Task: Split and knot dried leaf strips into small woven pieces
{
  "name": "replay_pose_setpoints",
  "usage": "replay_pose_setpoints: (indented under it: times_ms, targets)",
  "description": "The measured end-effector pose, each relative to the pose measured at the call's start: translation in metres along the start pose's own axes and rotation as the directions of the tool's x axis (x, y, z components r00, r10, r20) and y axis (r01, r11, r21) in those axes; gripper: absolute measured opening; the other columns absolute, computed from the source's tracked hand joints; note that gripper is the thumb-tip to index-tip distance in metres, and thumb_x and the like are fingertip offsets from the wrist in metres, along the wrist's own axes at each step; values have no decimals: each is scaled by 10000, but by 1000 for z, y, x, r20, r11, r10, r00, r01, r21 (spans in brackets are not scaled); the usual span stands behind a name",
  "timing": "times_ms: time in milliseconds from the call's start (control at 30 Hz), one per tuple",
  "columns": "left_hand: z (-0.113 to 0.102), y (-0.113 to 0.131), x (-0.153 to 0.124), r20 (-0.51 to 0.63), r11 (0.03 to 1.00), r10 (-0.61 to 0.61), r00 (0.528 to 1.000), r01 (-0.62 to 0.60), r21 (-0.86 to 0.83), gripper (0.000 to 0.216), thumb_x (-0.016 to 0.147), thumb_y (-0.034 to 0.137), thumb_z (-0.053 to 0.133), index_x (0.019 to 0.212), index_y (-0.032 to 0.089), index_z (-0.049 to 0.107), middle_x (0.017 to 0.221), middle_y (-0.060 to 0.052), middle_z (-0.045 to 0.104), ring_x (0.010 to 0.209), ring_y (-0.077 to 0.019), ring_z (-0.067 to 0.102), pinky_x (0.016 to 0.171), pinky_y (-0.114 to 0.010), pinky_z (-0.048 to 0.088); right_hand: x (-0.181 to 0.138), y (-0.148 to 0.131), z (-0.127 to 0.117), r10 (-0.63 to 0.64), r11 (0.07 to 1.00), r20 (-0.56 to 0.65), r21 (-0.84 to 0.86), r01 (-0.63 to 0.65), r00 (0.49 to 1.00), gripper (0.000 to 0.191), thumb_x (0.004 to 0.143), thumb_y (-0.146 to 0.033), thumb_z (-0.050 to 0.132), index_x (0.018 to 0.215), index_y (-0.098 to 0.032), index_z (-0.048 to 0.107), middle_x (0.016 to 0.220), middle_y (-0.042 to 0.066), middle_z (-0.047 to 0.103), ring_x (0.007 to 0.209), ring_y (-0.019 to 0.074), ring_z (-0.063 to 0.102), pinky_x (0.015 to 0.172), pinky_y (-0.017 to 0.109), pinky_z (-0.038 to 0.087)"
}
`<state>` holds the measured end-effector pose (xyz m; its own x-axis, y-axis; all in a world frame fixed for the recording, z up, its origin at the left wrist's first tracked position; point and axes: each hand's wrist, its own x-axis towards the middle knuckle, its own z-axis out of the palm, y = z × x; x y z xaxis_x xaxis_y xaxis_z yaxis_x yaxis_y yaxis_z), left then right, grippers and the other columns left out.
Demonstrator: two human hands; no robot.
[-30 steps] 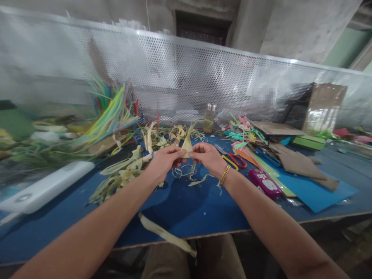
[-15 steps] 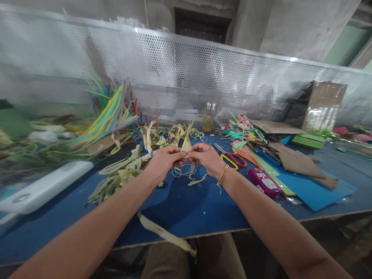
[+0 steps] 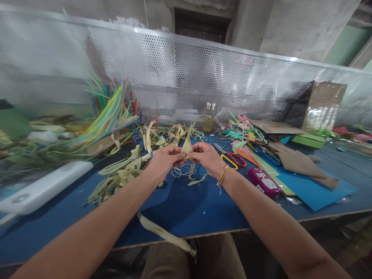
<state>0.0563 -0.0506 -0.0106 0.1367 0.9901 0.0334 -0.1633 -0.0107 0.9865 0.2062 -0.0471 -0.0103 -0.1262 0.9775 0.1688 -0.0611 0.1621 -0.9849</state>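
Observation:
Both of my hands meet above the middle of the blue table. My left hand and my right hand each pinch the base of one pale yellow leaf strip, which stands upright and tapers to a point. A gold bracelet sits on my right wrist. Curled leaf trimmings lie on the table just under my hands.
A heap of pale leaf strips lies left of my hands, and a loose strip hangs over the near edge. Scissors with red and yellow handles, a pink case, coloured paper, a white box and a perforated metal screen surround them.
My hands have drawn slightly closer together on the leaf strip, and its tip has shifted a little. Nothing else on the table has moved.

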Motion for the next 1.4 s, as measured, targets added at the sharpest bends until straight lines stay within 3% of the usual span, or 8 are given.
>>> replay_pose_setpoints:
  times_ms: [233, 433, 533, 633, 733, 1067, 1400]
  targets:
    - [-4, -2, 2, 41, 1000, -17, 999, 17, 0, 280, 564, 260, 796, 752, 143, 625, 694, -5, 642, 619, -95, 614, 633, -217, 505, 1, 1, -1, -55, 998, 2, -19, 55, 998, 123, 610, -118, 619, 671, -169, 525, 562, -54, 534, 495, 57, 462, 491, 199, 381]
    - [-5, 0, 2, 46, 999, -14, 999, 12, 33, 279, 560, 245, 799, 748, 140, 621, 702, -7, 640, 599, -85, 605, 610, -203, 506, -1, 1, -1, -73, 986, 12, -148, 74, 997, 116, 647, -162, 603, 730, -182, 524, 631, -35, 546, 557, 82, 499, 523, 218, 427]
    - [-7, 2, 3, 18, 1000, -20, 1000, 20, -14, 286, 541, 202, 804, 741, 142, 609, 672, -1, 633, 582, -86, 604, 577, -187, 500, -4, -2, -3, -222, 937, 27, -270, 221, 975, 183, 680, -200, 616, 841, -194, 528, 792, 2, 585, 672, 105, 552, 595, 243, 475]
    - [-8, 5, 5, -8, 993, -49, 999, 47, -111, 282, 523, 128, 797, 708, 139, 583, 629, 7, 618, 569, -87, 608, 570, -178, 504, -7, -5, -5, -394, 843, 99, -358, 402, 914, 237, 702, -184, 626, 919, -212, 534, 950, 26, 573, 736, 106, 567, 667, 263, 492]
    - [-8, 7, 6, -17, 980, -81, 997, 77, -181, 264, 535, 69, 766, 690, 142, 564, 602, 7, 612, 551, -89, 609, 566, -180, 510, -7, -6, -5, -466, 751, 171, -442, 490, 868, 178, 721, -166, 630, 885, -213, 581, 951, 27, 560, 749, 111, 563, 685, 271, 481]
    - [-6, 12, -1, -1, 982, -104, 995, 103, -158, 220, 575, 62, 732, 669, 144, 552, 586, -10, 616, 565, -100, 619, 527, -169, 486, -5, -10, -7, -481, 619, 234, -592, 516, 845, 52, 769, -233, 638, 819, -218, 645, 790, 15, 581, 733, 135, 525, 701, 278, 421]
    - [-8, 8, 0, -1, 996, -43, 999, 43, -77, 235, 597, 233, 775, 729, 143, 604, 655, -31, 650, 642, -132, 642, 535, -192, 466, -5, -11, -9, -527, 553, 232, -637, 537, 818, 93, 812, -263, 590, 757, -190, 607, 771, 20, 566, 749, 139, 514, 684, 264, 390]
